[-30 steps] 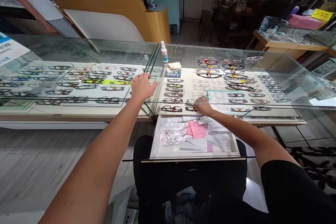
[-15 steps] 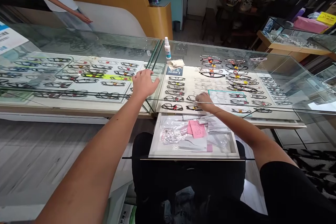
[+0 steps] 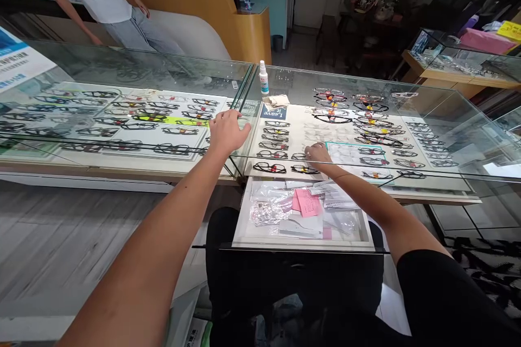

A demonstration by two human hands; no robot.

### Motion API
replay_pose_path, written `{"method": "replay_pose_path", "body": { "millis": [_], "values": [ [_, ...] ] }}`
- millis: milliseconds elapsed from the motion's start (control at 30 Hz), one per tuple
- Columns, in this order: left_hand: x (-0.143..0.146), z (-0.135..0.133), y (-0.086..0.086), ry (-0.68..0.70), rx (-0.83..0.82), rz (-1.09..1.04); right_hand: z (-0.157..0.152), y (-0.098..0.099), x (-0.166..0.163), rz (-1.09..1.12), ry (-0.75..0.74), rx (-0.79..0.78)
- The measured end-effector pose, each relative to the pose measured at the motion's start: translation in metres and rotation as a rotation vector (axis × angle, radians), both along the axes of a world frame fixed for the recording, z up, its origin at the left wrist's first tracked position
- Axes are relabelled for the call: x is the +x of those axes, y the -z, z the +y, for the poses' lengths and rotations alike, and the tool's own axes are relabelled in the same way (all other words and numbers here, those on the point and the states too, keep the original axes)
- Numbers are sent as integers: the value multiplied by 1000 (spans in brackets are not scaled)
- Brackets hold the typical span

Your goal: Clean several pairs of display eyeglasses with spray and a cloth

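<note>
My left hand (image 3: 228, 131) rests on the glass top at the joint between two display cases, fingers forward and thumb spread, holding nothing. Inside the right-hand case, my right hand (image 3: 318, 153) reaches down with bent fingers to the right end of a pair of eyeglasses (image 3: 299, 156). Those fingertips look closed on the frame, though they are partly hidden. Nearer to me lies another dark pair of glasses (image 3: 305, 169). To the left runs a column of eyeglasses, with a black pair (image 3: 269, 168) at its front.
An open drawer (image 3: 240, 236) holding plastic bags and pink papers sits over my lap. A spray bottle (image 3: 264, 78) and a folded cloth (image 3: 275, 101) are on the glass. Beyond the left-hand case (image 3: 171, 59) stands another person (image 3: 109, 5). Glass edges surround my right arm.
The view has shifted slightly. Both my hands keep nearly the same places, and the eyeglasses at my right hand stay put. The person behind the counter has turned and moved an arm.
</note>
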State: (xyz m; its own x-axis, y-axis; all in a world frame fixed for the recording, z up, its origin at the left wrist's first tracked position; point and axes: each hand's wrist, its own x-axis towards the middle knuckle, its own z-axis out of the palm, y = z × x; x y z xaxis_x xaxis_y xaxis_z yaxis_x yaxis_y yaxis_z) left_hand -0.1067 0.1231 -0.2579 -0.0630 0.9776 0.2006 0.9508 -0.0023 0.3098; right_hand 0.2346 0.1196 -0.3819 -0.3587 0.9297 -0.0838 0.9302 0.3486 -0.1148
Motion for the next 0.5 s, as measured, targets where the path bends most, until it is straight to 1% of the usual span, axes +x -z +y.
{"method": "replay_pose_path", "body": {
  "millis": [100,200,267,300,333,367,400,433,500],
  "values": [
    [0,0,0,-1,3,-7,-25,-18,-16,2,-69,-36],
    [1,1,1,-1,6,-5,-67,-46,-34,26,-225,-162],
    [1,1,0,-2,7,5,-94,-73,-41,69,-393,-293],
    [1,1,0,-4,2,10,-103,-90,-42,133,-539,-419],
    [1,1,0,-6,-3,14,-107,-108,-40,202,-638,-503],
    [1,1,-1,-10,-7,16,-106,-126,-35,264,-676,-503],
    [0,1,-1,-13,-10,17,-98,-144,-26,316,-661,-425],
    [0,1,-1,-16,-9,17,-85,-160,-15,345,-592,-296],
    [-1,1,-1,-18,-4,17,-48,-184,13,340,-394,33]
  ]
}}
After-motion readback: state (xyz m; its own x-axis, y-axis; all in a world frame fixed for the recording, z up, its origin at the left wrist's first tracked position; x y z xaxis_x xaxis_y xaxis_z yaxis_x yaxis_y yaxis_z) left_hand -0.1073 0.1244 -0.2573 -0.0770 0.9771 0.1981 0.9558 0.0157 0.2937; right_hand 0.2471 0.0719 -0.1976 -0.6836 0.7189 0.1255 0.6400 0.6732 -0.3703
